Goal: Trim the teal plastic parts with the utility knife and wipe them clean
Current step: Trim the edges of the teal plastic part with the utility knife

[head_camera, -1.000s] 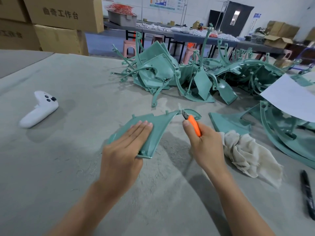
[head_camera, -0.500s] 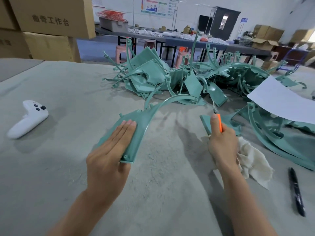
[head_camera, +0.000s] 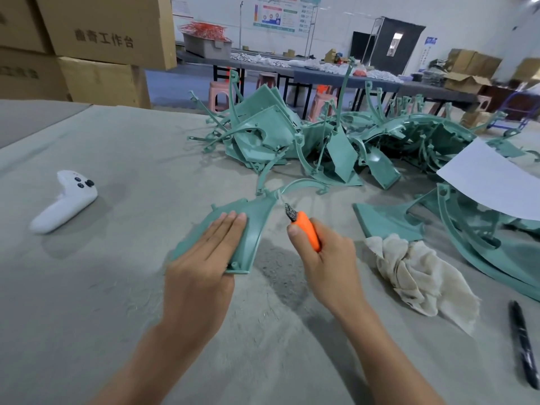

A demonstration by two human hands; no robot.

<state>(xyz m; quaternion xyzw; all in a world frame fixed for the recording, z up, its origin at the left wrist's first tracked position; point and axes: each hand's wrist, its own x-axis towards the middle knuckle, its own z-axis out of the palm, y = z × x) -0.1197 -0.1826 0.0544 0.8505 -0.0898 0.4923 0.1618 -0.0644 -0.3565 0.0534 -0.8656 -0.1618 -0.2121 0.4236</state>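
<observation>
I log the left hand (head_camera: 204,258) flat, fingers straight, pressing the teal part (head_camera: 258,220) onto the worktop (head_camera: 117,287). Fingers of the right hand (head_camera: 325,258) curl round the orange utility knife (head_camera: 306,229). Its tip is just beyond them, perhaps touching the part.

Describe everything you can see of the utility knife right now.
The utility knife has a bright orange, plastic-looking handle and a dark nose carrying a thin pale blade. The right hand grips it, thumb against the handle, whose rear end is hidden in the palm. It points away and to the left, its blade reaching towards the narrow neck of the teal part; whether it touches is unclear.
</observation>
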